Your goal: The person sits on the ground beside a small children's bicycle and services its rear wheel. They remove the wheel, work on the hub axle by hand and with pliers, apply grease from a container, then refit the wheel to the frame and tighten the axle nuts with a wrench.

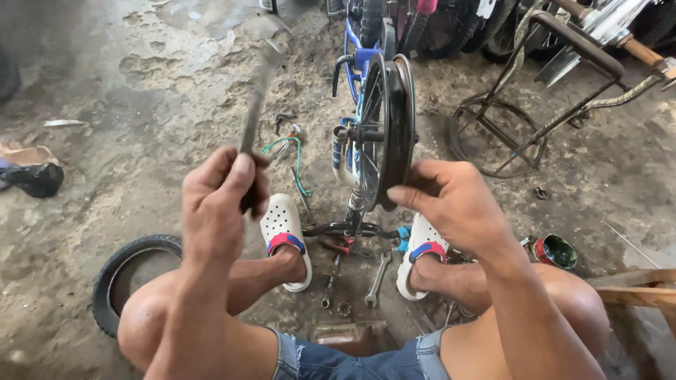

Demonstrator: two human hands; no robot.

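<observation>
My left hand (222, 197) is raised and gripped around the handle of a long metal tool (255, 105), which points up and is blurred. My right hand (451, 200) holds the edge of a small black bicycle wheel (387, 130) that stands upright on an upturned blue child's bicycle (355, 77). The wheel stands between my two feet in white clogs (285, 229). My knees frame the lower part of the view.
A loose black tyre (116, 271) lies by my left knee. A spanner (378, 278) and other small tools lie between my feet. A small tin (555, 251) sits at the right, a metal stand (521, 112) behind it, green wire (296, 158) near the bicycle.
</observation>
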